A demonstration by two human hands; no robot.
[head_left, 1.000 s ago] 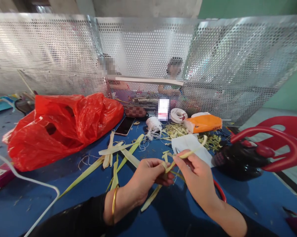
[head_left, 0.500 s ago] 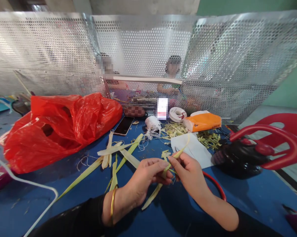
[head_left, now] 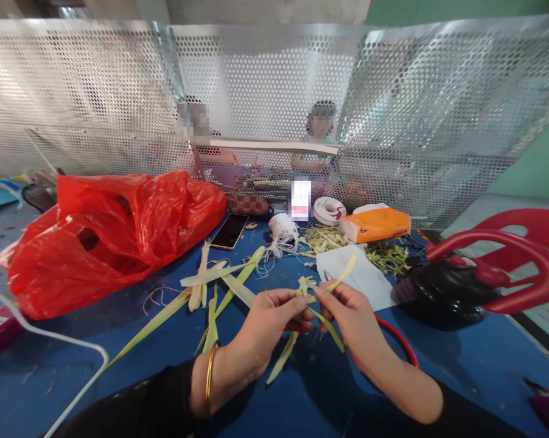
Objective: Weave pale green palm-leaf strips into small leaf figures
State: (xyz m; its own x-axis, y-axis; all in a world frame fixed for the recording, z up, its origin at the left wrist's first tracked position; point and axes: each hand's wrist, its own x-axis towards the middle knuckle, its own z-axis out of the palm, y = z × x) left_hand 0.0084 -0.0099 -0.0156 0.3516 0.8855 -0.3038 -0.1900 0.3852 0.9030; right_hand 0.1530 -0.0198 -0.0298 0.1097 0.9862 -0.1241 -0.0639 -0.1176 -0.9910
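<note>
Above the blue table, my left hand (head_left: 277, 316) pinches a bundle of pale green leaf strips (head_left: 305, 286) between thumb and fingers. My right hand (head_left: 347, 313), also closed in a pinch, grips one of these strips beside it; its yellowish end (head_left: 345, 271) sticks up to the right. A greener strip (head_left: 332, 331) hangs down between the hands, and a paler one (head_left: 283, 359) dangles below my left hand. The fingers hide where the strips cross. More loose leaf strips (head_left: 244, 277) lie left of my hands.
A red plastic bag (head_left: 132, 237) fills the left side. Behind my hands are a phone (head_left: 230, 232), white thread (head_left: 283, 231), a ribbon roll (head_left: 329, 210), an orange packet (head_left: 375, 225) and white paper (head_left: 361, 277). A black pot with red handle (head_left: 448, 292) stands right. A perforated metal screen (head_left: 265, 85) rises behind.
The strip's upper end has swung out to the right, and a green strip now hangs visibly between my hands. Both hands have barely shifted.
</note>
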